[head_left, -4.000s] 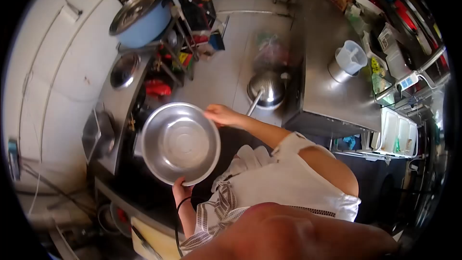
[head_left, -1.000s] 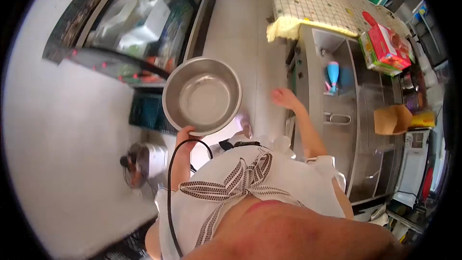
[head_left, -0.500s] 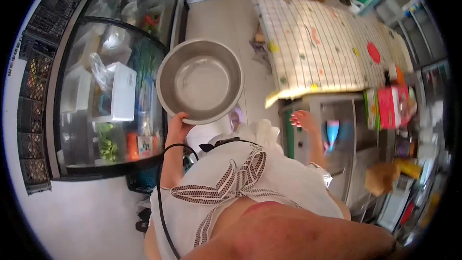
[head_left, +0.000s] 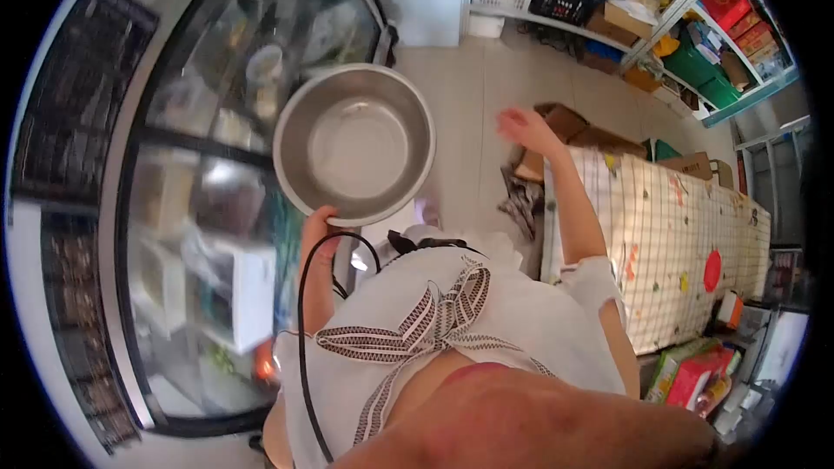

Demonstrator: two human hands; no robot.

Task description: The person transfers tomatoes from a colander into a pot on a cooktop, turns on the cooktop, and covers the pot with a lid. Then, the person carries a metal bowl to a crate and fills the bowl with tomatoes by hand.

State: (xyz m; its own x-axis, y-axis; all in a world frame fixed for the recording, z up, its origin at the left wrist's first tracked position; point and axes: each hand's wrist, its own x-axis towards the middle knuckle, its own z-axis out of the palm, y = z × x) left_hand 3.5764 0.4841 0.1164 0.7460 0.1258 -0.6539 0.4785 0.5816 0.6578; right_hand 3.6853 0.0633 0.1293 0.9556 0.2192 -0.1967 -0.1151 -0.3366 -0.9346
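Note:
My left hand [head_left: 321,227] grips the near rim of a large round metal basin [head_left: 358,146]. Its thumb lies over the rim, and the other fingers are hidden below. Tilted toward me, the basin shows a bare inside. My right hand [head_left: 524,129] hangs in the air to the right of the basin, apart from it and holding nothing. Slightly blurred, its fingers look loosely spread. Below that forearm lies a checked cloth [head_left: 669,243] over a long bench or table.
A glass-door display fridge [head_left: 204,243] runs along my left. Ahead is tiled floor [head_left: 460,87], with cardboard boxes [head_left: 591,132] at the cloth's far end. Shelves [head_left: 543,17] with crates stand at the back. A black cable [head_left: 302,330] hangs at my left side.
The view has moved forward along the fridge, bringing the back shelves and boxes into sight. My right hand has swung up and forward. My left hand still holds the basin.

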